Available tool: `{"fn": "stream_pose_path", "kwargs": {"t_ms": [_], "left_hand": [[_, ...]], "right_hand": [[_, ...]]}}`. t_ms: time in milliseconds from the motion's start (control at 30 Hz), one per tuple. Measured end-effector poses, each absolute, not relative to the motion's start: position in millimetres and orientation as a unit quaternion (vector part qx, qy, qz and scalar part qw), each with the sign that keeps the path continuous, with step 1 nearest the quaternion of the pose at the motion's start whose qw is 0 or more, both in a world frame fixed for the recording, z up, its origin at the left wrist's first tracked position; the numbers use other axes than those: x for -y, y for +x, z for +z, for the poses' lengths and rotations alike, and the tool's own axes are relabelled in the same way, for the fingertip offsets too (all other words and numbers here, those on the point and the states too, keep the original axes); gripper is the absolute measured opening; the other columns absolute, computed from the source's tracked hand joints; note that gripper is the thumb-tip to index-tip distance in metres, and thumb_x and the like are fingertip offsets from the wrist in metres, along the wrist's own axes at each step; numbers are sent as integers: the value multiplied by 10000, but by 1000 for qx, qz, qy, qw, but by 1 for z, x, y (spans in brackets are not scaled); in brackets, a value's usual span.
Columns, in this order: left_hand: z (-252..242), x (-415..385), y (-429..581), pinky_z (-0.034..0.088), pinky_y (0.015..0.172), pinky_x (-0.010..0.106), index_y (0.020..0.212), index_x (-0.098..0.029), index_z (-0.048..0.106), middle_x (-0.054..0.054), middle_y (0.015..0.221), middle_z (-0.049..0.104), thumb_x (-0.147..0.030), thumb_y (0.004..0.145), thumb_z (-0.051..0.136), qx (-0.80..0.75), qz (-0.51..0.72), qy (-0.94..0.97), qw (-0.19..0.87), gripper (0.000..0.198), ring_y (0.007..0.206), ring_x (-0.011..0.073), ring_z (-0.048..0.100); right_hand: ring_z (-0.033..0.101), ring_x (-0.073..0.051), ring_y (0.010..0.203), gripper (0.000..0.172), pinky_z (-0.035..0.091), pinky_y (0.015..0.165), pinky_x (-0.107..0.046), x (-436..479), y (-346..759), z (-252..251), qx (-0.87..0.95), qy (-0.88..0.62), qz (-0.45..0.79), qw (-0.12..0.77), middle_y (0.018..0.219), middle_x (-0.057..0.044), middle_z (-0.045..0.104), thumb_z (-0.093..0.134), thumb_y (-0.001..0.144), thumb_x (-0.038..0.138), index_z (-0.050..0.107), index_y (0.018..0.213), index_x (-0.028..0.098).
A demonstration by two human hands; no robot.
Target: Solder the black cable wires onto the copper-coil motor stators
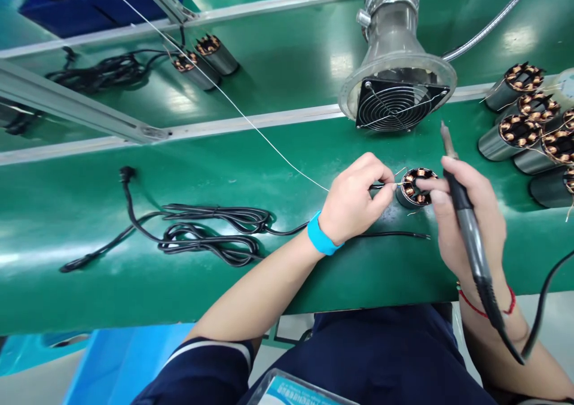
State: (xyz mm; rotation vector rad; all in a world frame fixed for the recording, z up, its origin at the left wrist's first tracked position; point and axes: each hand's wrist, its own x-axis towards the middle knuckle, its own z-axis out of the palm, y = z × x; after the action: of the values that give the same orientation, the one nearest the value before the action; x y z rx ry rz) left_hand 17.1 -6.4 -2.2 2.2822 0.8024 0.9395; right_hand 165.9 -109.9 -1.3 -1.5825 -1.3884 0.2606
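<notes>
My left hand [356,198], with a blue band at the wrist, is closed in a pinch on the end of a black power cord [287,231] just left of a motor stator [405,197]. A thin silvery wire [269,137], which looks like solder, runs from the upper left into the same hand. My right hand [475,225] is wrapped round a soldering iron [469,228], its tip pointing up and away from the stator. The right index finger reaches to the stator's copper coils. The stator stands upright, thin wire ends sticking out of it.
Another black cord [210,249] lies coiled on the green bench [112,297], its bare end near my left forearm. A fume extractor hood [397,88] hangs behind the stator. Several more stators [509,139] stand at the right. Behind a metal rail [269,121] are two stators [217,55].
</notes>
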Motion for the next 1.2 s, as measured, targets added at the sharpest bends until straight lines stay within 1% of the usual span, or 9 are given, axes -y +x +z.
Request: {"fn": "stream_pose_path", "kwargs": {"t_ms": [100,233,400,467,567,633,767,1033,1200], "left_hand": [[-2,7,17,462,691,237,729,-158,583,10,760,600,-107,832,565,-296,353,846,270,116,731,114,554],[1,7,16,457,684,237,722,-158,591,9,753,599,-118,828,561,-306,341,841,289,117,707,111,542],[8,8,16,445,630,217,697,-153,613,-18,709,600,-139,815,589,-330,304,806,386,122,611,82,499],[9,8,16,443,618,210,692,-150,625,-24,699,603,-146,808,602,-333,294,792,419,119,594,74,490],[9,8,16,443,595,200,696,-146,639,-19,710,610,-132,806,593,-326,302,783,436,120,595,71,504],[9,8,15,455,599,198,714,-147,652,-10,727,623,-123,815,593,-307,321,789,424,119,627,79,536],[7,7,13,500,693,216,778,-158,688,14,792,656,-136,847,622,-233,365,828,355,98,741,104,604],[2,4,9,505,774,226,892,-172,658,43,921,635,-154,903,562,-174,333,898,231,98,861,113,606],[-1,4,10,499,736,219,854,-181,632,39,885,623,-150,928,502,-178,339,905,186,152,811,109,595]], "right_hand": [[653,-228,1114,492,532,966,-459,103,165,-2,585,-658,118,460,1191,-52,684,585,902,302,441,1373,303],[679,-213,1010,457,547,905,-425,101,161,-10,587,-658,105,460,1061,-45,712,587,897,285,464,1337,303],[664,-203,893,511,528,863,-414,102,155,-17,562,-675,26,477,917,-18,708,604,871,255,439,1352,305],[656,-199,855,505,518,844,-405,102,153,-18,571,-681,20,459,898,-8,705,605,860,242,451,1337,298],[656,-195,879,470,508,848,-395,102,149,-16,584,-672,20,455,929,-5,707,581,870,229,463,1320,296],[657,-192,920,464,505,866,-394,102,148,-14,584,-661,29,470,922,1,703,569,881,223,456,1324,299],[651,-184,980,501,508,923,-404,101,149,-14,579,-636,49,508,885,9,691,588,876,217,429,1346,289],[649,-168,914,486,547,888,-375,96,150,-18,568,-596,88,561,843,13,664,590,870,209,447,1330,272],[645,-174,955,494,539,919,-377,97,154,-19,573,-601,84,550,850,9,670,593,869,216,438,1335,273]]}}
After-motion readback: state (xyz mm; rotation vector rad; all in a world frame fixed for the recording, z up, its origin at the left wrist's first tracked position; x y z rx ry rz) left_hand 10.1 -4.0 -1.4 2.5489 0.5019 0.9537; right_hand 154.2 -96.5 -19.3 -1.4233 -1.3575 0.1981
